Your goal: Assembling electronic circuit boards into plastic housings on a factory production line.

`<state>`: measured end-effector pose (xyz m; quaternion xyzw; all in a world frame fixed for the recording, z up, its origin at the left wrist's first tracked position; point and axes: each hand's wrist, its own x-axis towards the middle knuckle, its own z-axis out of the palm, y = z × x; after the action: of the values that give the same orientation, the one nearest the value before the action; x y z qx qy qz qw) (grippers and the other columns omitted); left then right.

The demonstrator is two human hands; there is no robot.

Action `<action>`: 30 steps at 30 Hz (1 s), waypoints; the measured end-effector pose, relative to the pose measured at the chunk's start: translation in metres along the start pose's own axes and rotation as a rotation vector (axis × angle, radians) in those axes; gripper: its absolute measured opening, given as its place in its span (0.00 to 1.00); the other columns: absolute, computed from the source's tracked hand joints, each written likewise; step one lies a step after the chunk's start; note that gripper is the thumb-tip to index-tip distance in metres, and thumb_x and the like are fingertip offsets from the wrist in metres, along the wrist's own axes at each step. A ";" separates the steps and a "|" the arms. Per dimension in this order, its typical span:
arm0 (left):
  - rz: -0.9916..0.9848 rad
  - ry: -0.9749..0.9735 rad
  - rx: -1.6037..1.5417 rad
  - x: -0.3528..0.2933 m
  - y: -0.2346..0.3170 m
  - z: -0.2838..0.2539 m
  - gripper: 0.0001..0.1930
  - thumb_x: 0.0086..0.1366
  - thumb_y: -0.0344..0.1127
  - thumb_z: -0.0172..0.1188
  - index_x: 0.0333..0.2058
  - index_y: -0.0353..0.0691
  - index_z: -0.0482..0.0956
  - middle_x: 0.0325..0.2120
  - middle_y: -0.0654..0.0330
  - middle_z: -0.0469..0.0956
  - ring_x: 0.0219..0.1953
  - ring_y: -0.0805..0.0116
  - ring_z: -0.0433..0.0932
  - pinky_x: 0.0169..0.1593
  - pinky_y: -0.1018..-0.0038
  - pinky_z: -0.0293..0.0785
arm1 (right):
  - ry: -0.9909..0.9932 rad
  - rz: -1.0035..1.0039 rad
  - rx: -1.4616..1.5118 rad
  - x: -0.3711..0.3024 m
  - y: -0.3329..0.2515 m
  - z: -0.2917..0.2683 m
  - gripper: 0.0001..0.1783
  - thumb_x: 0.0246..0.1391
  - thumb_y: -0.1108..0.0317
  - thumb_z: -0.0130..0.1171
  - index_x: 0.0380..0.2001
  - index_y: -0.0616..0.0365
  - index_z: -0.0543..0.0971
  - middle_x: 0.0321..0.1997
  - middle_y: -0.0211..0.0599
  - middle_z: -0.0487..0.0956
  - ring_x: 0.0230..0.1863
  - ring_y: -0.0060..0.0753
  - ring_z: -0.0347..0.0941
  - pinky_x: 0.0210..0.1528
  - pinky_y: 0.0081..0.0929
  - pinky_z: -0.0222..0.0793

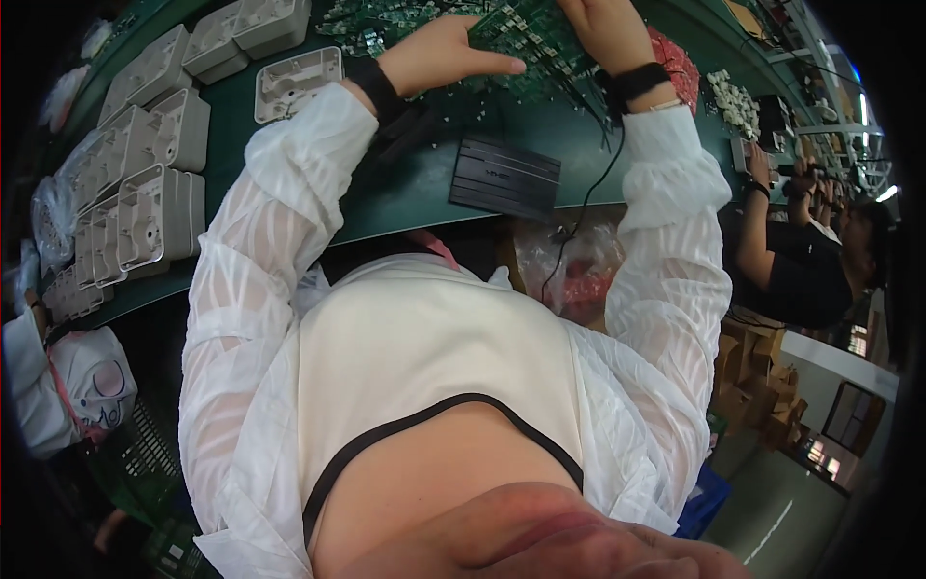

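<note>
At the far edge of the view, a green circuit board panel [533,37] covered in small pale parts lies between my two hands. My left hand [439,53] grips its left side, the thumb stretched along the near edge and the other fingers partly hidden by the board. My right hand [614,37] holds the right side; the frame's top edge cuts off part of its fingers. Thin dark wires [590,96] hang below the panel near the right wrist. Both wrists wear black bands. More loose green boards [371,21] are heaped beyond my left hand.
Grey plastic housings [169,130] stand stacked on the left of the green table [405,198], with one single housing [297,85] nearer. A flat black box [504,179] lies near the front edge. Rightward are red bubble wrap [678,68], small white parts [733,101] and a co-worker [801,251].
</note>
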<state>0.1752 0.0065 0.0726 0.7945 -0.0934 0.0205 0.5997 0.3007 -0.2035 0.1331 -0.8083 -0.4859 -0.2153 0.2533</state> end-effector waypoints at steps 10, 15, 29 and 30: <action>-0.214 0.361 0.473 0.039 -0.011 -0.024 0.26 0.52 0.51 0.76 0.26 0.27 0.84 0.23 0.42 0.83 0.28 0.48 0.85 0.36 0.58 0.79 | 0.001 0.102 -0.249 0.047 0.013 0.072 0.17 0.70 0.52 0.53 0.39 0.55 0.72 0.25 0.52 0.81 0.31 0.62 0.80 0.34 0.55 0.74; -0.053 0.437 0.747 0.054 0.005 -0.035 0.23 0.51 0.49 0.75 0.25 0.29 0.85 0.24 0.41 0.83 0.30 0.45 0.85 0.38 0.58 0.80 | 0.059 0.263 -0.226 0.060 0.024 0.083 0.19 0.70 0.50 0.52 0.39 0.56 0.75 0.28 0.55 0.83 0.33 0.63 0.80 0.36 0.57 0.74; 0.099 0.299 0.894 0.052 0.006 -0.018 0.15 0.57 0.39 0.68 0.38 0.32 0.86 0.33 0.41 0.84 0.37 0.42 0.84 0.44 0.54 0.80 | 0.337 0.560 -0.054 0.056 0.038 0.081 0.24 0.68 0.48 0.54 0.36 0.62 0.79 0.37 0.65 0.82 0.43 0.71 0.78 0.45 0.59 0.73; 0.089 0.298 0.889 0.052 0.001 -0.020 0.15 0.57 0.39 0.68 0.38 0.32 0.86 0.33 0.41 0.84 0.37 0.42 0.84 0.44 0.54 0.80 | 0.338 0.564 -0.038 0.056 0.033 0.081 0.24 0.68 0.48 0.54 0.36 0.62 0.79 0.37 0.65 0.82 0.42 0.71 0.78 0.45 0.60 0.73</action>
<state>0.2277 0.0191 0.0866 0.9580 -0.0222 0.1979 0.2065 0.3631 -0.1286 0.0969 -0.8685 -0.1901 -0.2766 0.3648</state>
